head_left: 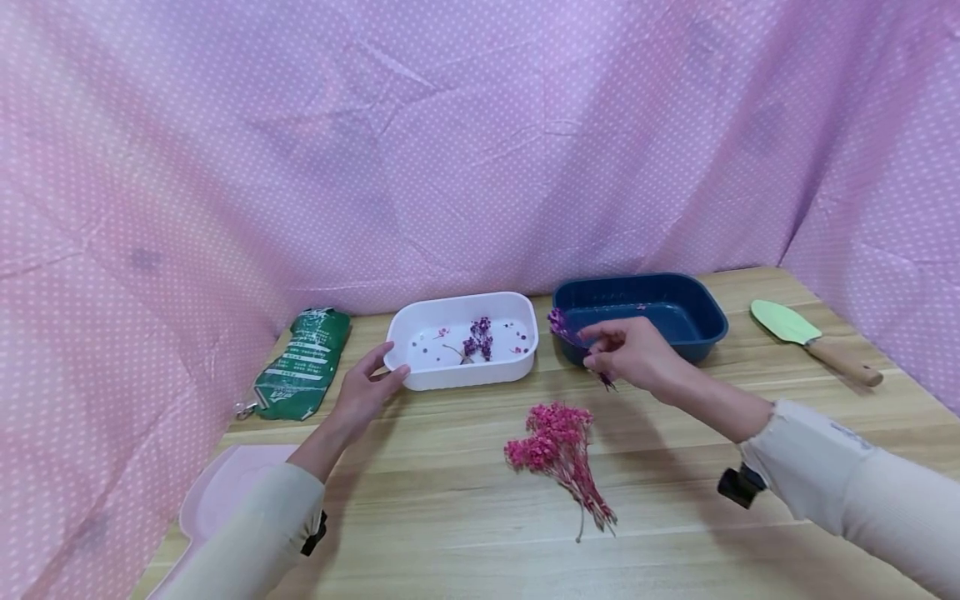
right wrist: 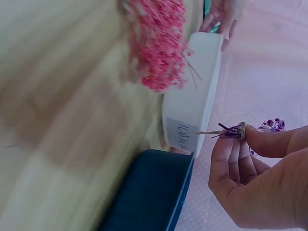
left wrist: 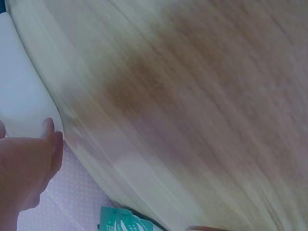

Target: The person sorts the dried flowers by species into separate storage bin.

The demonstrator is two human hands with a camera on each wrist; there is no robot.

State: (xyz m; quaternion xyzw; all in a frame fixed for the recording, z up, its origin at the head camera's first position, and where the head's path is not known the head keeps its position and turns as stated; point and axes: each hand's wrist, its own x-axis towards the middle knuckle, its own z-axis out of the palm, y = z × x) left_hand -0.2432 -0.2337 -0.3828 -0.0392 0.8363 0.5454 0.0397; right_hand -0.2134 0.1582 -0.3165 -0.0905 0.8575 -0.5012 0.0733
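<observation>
My left hand (head_left: 367, 387) holds the left end of a white plastic bin (head_left: 472, 377), with the thumb at its front corner and fingers at the rim. Loose purple sprigs (head_left: 482, 337) and scattered petals lie in the bin. Between thumb and fingertips, my right hand (head_left: 633, 354) pinches a small bunch of purple dried flowers (head_left: 558, 322) near the front left corner of a dark blue bin (head_left: 678, 290). Its cut stems (right wrist: 231, 131) show in the right wrist view. A bundle of pink dried flowers (head_left: 555, 435) lies on the table in front.
At the far left is a green printed pouch (head_left: 303, 367) with a clip on it. A pale pink flat item (head_left: 232, 479) is partly hidden by the left sleeve. To the right lies a light green trowel (head_left: 787, 321) with a wooden handle. Pink dotted cloth (head_left: 480, 167) hangs behind the table.
</observation>
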